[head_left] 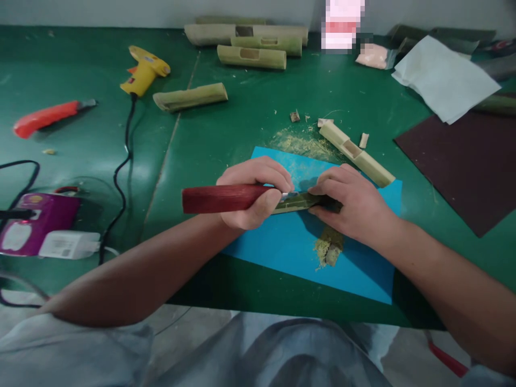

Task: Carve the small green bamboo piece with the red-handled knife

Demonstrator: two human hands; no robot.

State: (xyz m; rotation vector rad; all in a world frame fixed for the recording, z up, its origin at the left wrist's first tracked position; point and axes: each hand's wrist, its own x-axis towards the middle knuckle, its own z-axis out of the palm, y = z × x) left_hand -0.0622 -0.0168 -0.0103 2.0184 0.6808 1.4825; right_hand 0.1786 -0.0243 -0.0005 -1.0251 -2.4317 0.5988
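A tool with a long dark red handle (221, 199) is in my left hand (256, 188), its fingers closed round the front of the handle. Only a short bit of bright metal shows past the fingertips, so the kind of blade is hidden. My right hand (350, 199) pinches the right part of a green bamboo piece (296, 202), whose left part runs under my left fingers. Both hands are over a blue sheet (274, 250). Below the right fingers lies a small heap of shavings (328, 247) with a chip in it.
Beyond the sheet lie a notched bamboo tube (358, 153), scattered shavings (306, 144) and small offcuts. More bamboo tubes (252, 57) lie at the back. Leftward are a yellow glue gun (145, 70), a red-handled cutter (48, 117) and a purple power strip (56, 215). A dark brown sheet (463, 166) lies right.
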